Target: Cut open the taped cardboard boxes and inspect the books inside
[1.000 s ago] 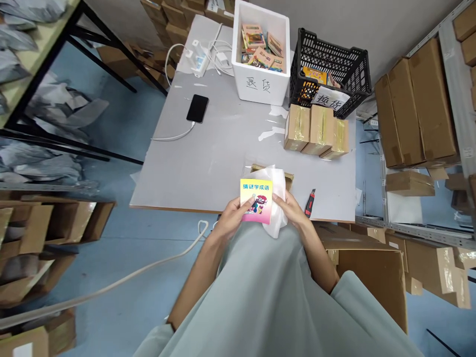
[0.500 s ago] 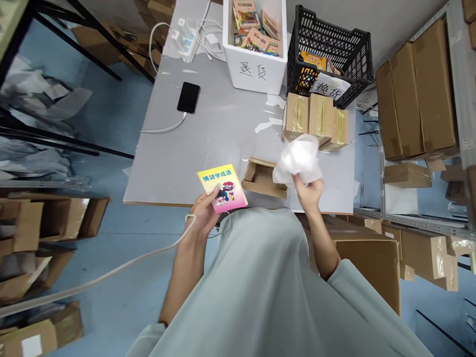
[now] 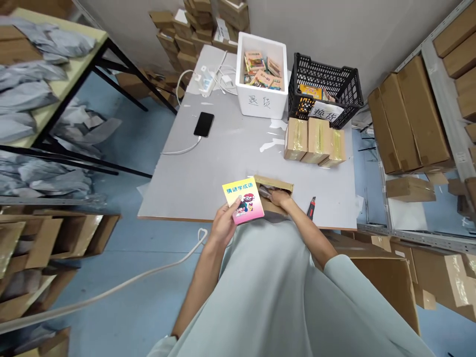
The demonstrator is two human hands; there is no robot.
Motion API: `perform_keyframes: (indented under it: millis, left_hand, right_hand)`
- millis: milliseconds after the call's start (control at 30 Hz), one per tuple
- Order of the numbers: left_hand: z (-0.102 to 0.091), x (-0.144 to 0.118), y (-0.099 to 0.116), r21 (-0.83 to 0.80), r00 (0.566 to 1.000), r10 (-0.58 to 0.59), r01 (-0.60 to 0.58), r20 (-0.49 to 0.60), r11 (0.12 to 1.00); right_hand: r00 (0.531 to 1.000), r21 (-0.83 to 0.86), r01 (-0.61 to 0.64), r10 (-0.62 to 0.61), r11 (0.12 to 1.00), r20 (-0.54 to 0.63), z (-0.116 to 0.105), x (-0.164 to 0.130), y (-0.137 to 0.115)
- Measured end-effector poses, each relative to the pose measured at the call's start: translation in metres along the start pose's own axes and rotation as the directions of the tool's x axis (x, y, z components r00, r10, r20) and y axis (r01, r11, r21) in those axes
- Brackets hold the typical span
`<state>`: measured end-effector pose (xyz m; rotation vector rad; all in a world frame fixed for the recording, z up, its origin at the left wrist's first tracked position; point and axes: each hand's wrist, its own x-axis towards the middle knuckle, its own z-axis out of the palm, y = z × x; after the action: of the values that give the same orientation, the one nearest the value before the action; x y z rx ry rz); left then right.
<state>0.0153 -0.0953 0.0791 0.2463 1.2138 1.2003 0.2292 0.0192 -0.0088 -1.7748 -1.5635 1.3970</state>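
My left hand (image 3: 222,224) holds a small yellow and pink booklet (image 3: 243,200) with blue characters and a cartoon figure, just above the near edge of the grey table (image 3: 230,153). Right beside it lies a small open cardboard box (image 3: 274,187). My right hand (image 3: 279,198) reaches into that box and rests on its inside; whether its fingers grip anything there is hidden.
A red utility knife (image 3: 311,206) lies right of the box. Three taped cartons (image 3: 315,140), a white foam bin (image 3: 263,74) of booklets, a black crate (image 3: 324,90) and a charging phone (image 3: 204,124) sit farther back. Large cartons (image 3: 379,267) stand at my right.
The white plastic wrapper that my right hand held up is gone from view. That hand has come down into the open box. My left hand has brought the booklet back next to the box.
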Motion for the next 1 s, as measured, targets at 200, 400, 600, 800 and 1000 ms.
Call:
perform_keyframes:
  millis: [200,400,600,800,1000]
  left_hand:
    - [0.011,-0.002,0.009,0.017,1.000,-0.002,0.002,0.026,1.000]
    - [0.038,-0.002,0.020,0.133,0.986,0.005,-0.028,0.169,0.991]
    - [0.053,-0.017,0.031,0.219,0.938,0.207,-0.272,0.279,0.937]
    - [0.084,-0.035,0.008,0.420,0.779,0.516,-0.626,0.355,0.657]
    - [0.115,-0.044,-0.013,0.632,0.536,0.640,-0.769,0.551,0.099]
  right_hand:
    - [0.984,0.074,0.174,-0.177,0.982,0.035,-0.029,-0.056,-0.020]
    - [0.973,0.427,0.224,-0.224,0.876,-0.051,-0.033,-0.094,-0.049]
    - [0.973,0.526,0.226,-0.163,0.820,-0.163,-0.034,-0.087,-0.059]
    - [0.976,0.586,0.216,-0.176,0.781,-0.125,-0.024,-0.090,-0.065]
    - [0.979,0.683,0.085,-0.190,0.725,0.080,-0.009,-0.084,-0.061]
